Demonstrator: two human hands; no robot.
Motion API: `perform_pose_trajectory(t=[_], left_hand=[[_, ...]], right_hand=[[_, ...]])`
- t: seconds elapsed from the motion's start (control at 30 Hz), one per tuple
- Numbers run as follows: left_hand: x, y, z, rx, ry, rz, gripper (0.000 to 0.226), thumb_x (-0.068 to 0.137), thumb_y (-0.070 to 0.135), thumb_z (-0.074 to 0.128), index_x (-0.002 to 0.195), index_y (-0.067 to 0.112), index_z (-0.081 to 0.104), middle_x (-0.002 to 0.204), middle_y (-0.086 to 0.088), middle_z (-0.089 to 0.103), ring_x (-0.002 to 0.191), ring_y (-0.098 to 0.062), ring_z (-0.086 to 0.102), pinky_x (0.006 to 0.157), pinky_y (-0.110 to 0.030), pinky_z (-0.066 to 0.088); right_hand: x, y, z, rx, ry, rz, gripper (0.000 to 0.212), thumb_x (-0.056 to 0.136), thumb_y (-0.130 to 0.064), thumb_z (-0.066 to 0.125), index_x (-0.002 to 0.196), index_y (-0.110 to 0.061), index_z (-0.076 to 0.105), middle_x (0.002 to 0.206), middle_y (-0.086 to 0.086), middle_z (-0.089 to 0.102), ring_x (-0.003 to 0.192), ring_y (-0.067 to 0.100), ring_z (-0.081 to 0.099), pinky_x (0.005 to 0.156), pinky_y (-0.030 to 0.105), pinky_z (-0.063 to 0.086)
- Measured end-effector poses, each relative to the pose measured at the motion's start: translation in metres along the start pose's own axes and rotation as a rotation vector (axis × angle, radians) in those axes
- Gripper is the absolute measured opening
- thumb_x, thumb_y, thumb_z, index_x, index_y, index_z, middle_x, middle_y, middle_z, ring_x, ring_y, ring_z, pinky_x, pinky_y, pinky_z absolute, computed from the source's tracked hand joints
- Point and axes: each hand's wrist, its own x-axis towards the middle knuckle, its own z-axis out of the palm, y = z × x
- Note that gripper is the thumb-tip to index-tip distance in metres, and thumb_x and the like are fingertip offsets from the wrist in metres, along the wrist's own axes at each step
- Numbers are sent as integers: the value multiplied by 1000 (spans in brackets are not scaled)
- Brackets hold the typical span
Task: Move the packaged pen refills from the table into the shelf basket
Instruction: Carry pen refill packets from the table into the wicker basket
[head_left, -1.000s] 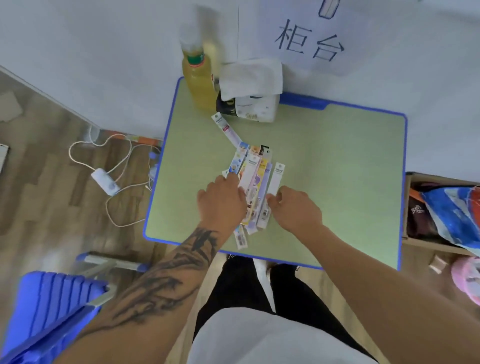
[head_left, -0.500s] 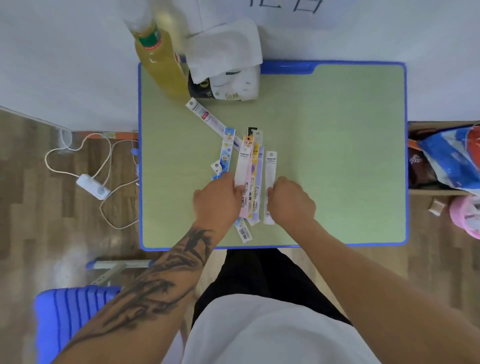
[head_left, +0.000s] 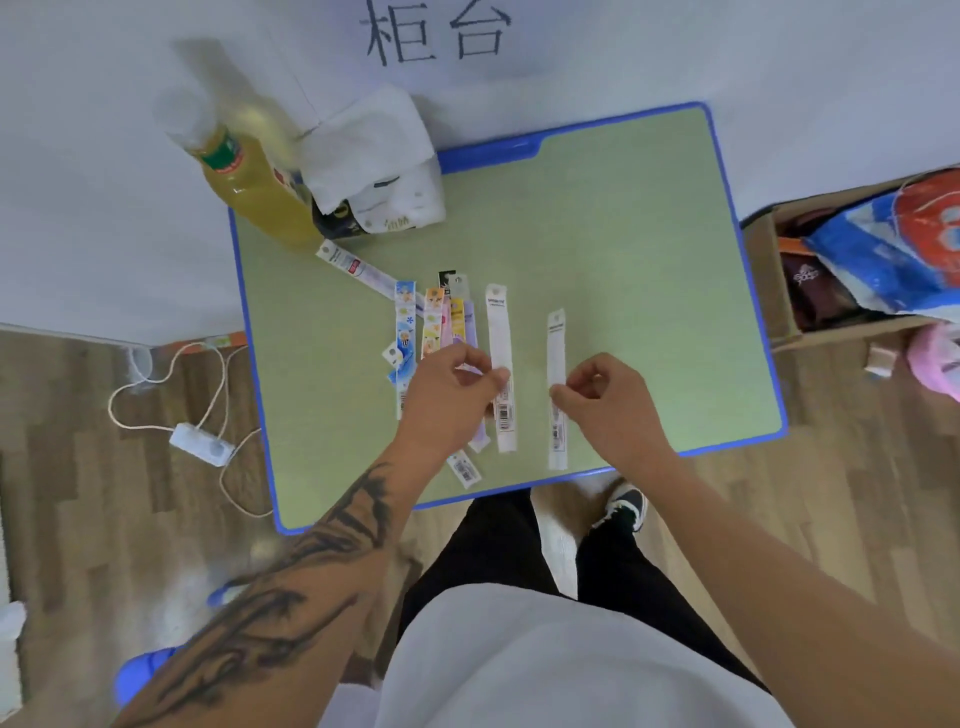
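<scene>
Left hand (head_left: 447, 400) and right hand (head_left: 613, 410) each pinching a white refill pack, left's (head_left: 500, 353) and right's (head_left: 556, 364), near the table's (head_left: 623, 249) front edge; cardboard box (head_left: 763, 270) of bags beside its right edge.

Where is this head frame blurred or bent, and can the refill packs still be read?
Head view: the bottle top is smeared by motion blur; the table edges bow from wide-angle distortion; lighting is soft and even, without hard glare; the refill packs are distinguishable but their print is illegible; both hands, left and right, are fairly sharp.
</scene>
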Motion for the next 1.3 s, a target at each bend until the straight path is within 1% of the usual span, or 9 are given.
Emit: perform_pose_trajectory(t=[0.13,0.23,0.37,0.57,0.7,0.87,1.1,1.2,1.3], left_hand=[[-19,27,40,-78,-110,-40,14,93,19,77,94,13,63,75,2,78,59,-11,71,55,-26,47],[-35,45,80,-31,-194,-21,14,94,17,75,91,12,63,81,-3,79,65,-15,73,62,-30,50],[-66,64,150,48,-345,2,15,96,9,71,87,10,59,83,-8,79,69,-20,75,63,-32,55],[-137,85,269,209,-497,54,14,95,7,71,86,10,60,94,-20,78,75,-26,74,74,-39,59],[-181,90,350,288,-524,98,10,92,6,73,97,8,65,97,-11,78,80,-26,77,80,-42,64],[-230,97,446,428,-629,158,17,95,12,72,111,19,70,99,7,79,86,-14,78,78,-35,64],[-271,113,545,553,-760,279,16,97,12,68,105,25,74,96,8,79,89,-13,77,84,-38,62],[-277,121,578,606,-807,300,17,96,7,66,106,19,74,95,4,80,88,-16,77,82,-38,63],[-275,127,614,636,-865,278,18,95,5,66,107,15,76,95,-2,80,92,-25,77,79,-38,63]], right_hand=[[-21,14,-50,193,21,7,17,89,-18,77,98,-23,63,77,5,76,65,15,63,68,37,51],[-38,34,-101,346,101,14,15,93,-14,75,104,-20,67,77,1,77,63,7,64,70,34,52],[-64,79,-172,530,186,36,6,95,-13,73,100,-12,71,81,1,79,64,12,65,65,32,50],[-123,164,-263,754,246,48,15,96,-14,72,101,0,69,89,19,75,72,26,62,66,33,51],[-159,225,-314,871,315,49,14,97,-13,70,100,1,69,93,24,74,75,27,64,71,37,50],[-199,292,-367,981,433,45,6,98,-13,69,95,-8,70,87,5,78,72,17,69,68,31,53],[-232,357,-411,1148,593,81,11,96,-15,72,86,-14,69,93,18,76,75,23,68,72,37,54],[-235,375,-426,1176,668,110,12,96,-17,73,93,-6,69,96,23,74,76,25,66,72,38,53],[-235,390,-442,1214,734,138,15,96,-16,73,96,-1,68,82,15,73,72,23,62,67,34,51]])
